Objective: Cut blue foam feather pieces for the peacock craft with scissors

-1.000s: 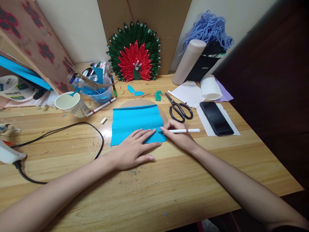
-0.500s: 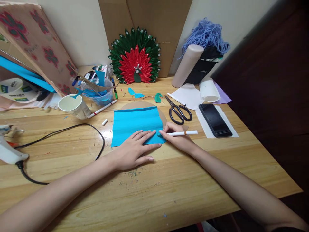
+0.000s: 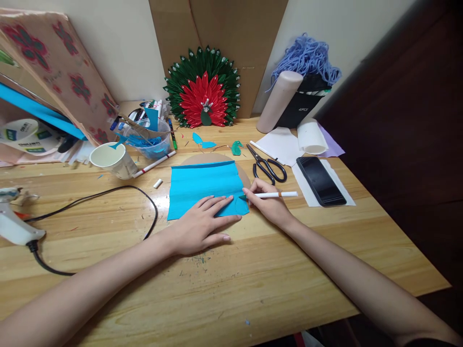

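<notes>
A blue sheet of crepe paper (image 3: 202, 183) lies on the wooden table, partly over a round piece of brown cardboard (image 3: 213, 158). My left hand (image 3: 206, 224) rests flat on the sheet's lower edge, fingers spread. At the lower right corner, my right hand (image 3: 267, 200) grips a white marker (image 3: 278, 194) with its dark green tip at the paper. A faint curved line shows on the sheet near that tip. Just beyond lie black-handled scissors (image 3: 269, 168), a green bird-head cutout (image 3: 237, 147) and two blue leaf-shaped pieces (image 3: 207, 144).
Left stand a paper cup (image 3: 114, 164) and a plastic tub (image 3: 154, 147), with a glue gun (image 3: 18, 226) and its cord nearer. A red-green peacock craft (image 3: 204, 91) leans at the back. Right are a phone (image 3: 321, 180), a paper roll (image 3: 311, 136) and a pinkish bottle (image 3: 280, 101).
My right hand and the marker have shifted slightly up and right, uncovering a curved line on the blue sheet. My left hand stays in place. The camera view has shifted a little.
</notes>
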Available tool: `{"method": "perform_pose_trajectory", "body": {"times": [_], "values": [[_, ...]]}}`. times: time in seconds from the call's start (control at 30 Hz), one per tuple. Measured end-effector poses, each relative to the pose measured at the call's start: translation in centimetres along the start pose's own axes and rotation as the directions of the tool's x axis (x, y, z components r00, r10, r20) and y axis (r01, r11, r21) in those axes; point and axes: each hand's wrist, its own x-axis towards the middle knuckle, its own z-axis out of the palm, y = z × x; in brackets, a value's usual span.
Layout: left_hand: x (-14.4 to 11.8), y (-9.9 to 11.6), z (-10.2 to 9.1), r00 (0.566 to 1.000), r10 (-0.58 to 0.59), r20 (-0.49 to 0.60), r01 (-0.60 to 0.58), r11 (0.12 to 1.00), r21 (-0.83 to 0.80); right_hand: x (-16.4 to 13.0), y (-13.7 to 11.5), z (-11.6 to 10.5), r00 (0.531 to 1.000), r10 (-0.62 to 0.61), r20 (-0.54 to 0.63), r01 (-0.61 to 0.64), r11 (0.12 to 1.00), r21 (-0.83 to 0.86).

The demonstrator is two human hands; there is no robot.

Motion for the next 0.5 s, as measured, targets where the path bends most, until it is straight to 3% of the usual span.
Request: {"method": "perform_pose_trajectory", "body": {"times": [0.5], "values": [[0.04,-0.03,-0.04,1.0,-0.001,0.011,0.001,1.0,0.018,0.12,0.17,-0.19,1.0,-0.001,0.008,0.001,1.0,-0.027]]}}
